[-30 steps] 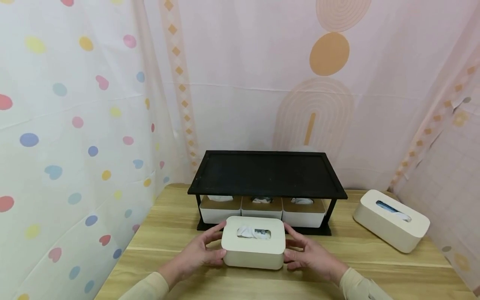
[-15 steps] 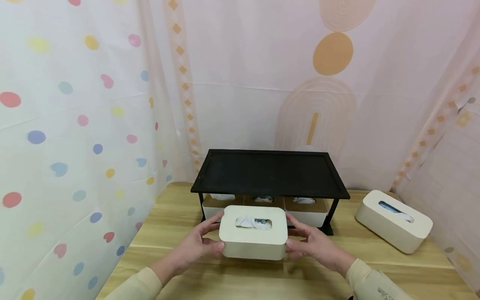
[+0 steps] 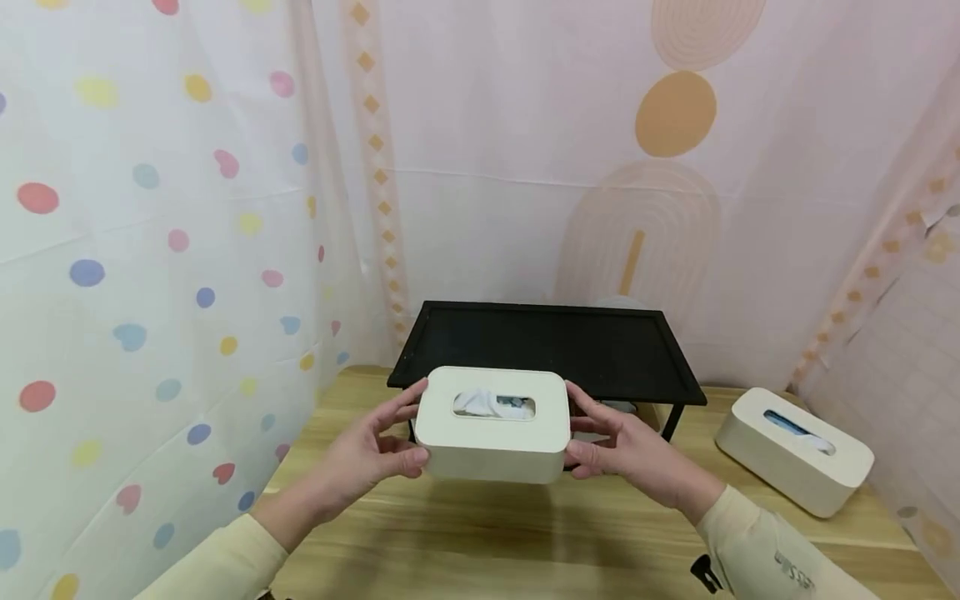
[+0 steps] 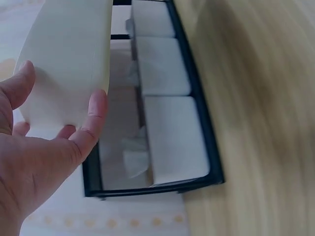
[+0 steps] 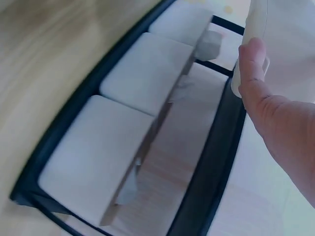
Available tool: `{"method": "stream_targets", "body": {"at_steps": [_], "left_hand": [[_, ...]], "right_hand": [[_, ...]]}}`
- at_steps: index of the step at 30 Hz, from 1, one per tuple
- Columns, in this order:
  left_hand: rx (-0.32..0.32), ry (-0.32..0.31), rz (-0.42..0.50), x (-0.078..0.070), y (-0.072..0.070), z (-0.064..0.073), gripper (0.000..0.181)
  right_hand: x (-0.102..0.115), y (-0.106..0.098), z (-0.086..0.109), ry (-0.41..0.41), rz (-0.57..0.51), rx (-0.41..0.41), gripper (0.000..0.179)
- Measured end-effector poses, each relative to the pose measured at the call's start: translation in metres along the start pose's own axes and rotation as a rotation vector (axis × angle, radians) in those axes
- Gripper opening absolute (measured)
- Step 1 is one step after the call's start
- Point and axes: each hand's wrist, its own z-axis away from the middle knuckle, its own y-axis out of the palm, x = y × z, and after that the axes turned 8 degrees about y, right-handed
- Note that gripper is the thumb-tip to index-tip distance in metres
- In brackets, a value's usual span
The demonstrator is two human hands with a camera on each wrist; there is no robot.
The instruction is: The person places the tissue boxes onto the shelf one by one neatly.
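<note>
A cream tissue box [image 3: 492,429] with a slot in its lid, white tissue showing inside, is held up off the table in both hands. My left hand [image 3: 360,462] grips its left end, thumb at the front corner and fingers spread along the side. The right hand [image 3: 637,458] grips the opposite end in the same way. In the left wrist view, fingertips of the left hand [image 4: 49,152] press the smooth wall of the box [image 4: 69,64]. Part of the right hand [image 5: 275,108] is seen against the box [image 5: 293,54] in the right wrist view. Behind the box stands a black rack [image 3: 547,337].
Under the rack's top sit three white boxes [image 4: 174,142] with tissues poking out, mostly hidden in the head view. A second cream tissue box [image 3: 795,450] lies on the wooden table [image 3: 480,542] at the right. Patterned curtains [image 3: 510,100] hang behind and at the sides.
Both hands have lifted the tissue box from near the tabletop, raising it until it overlaps the rack's front edge in the head view. The second tissue box stays put.
</note>
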Motion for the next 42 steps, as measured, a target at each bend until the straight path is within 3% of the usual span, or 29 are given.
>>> {"method": "stream_targets", "body": {"at_steps": [6,11,21,27,31,34,39,42], "left_hand": [[-0.013,0.04,-0.062,-0.017,-0.012,-0.007,0.093],[-0.04,0.076,-0.116,-0.026,-0.02,-0.017,0.092],[-0.095,-0.002,-0.163,-0.025,-0.032,-0.038,0.088],[-0.12,-0.034,-0.138,-0.024,-0.037,-0.05,0.082],[-0.172,-0.034,-0.177,-0.027,-0.042,-0.055,0.075],[-0.282,0.014,-0.303,-0.028,-0.042,-0.057,0.063],[-0.535,0.189,-0.582,-0.025,-0.033,-0.067,0.034],[-0.637,0.286,-0.732,-0.022,-0.029,-0.072,0.024]], "right_hand": [[0.018,-0.001,-0.007,-0.053,0.006,-0.004,0.085],[0.034,-0.001,-0.013,-0.053,0.012,-0.048,0.085],[0.054,-0.001,-0.04,0.031,0.005,-0.079,0.088],[0.061,-0.002,-0.055,0.034,0.085,-0.14,0.087],[0.067,0.003,-0.068,0.004,0.173,-0.261,0.077],[0.07,0.01,-0.078,-0.068,0.267,-0.426,0.063],[0.07,0.024,-0.091,-0.27,0.485,-0.751,0.032],[0.066,0.029,-0.095,-0.382,0.643,-0.89,0.025]]}}
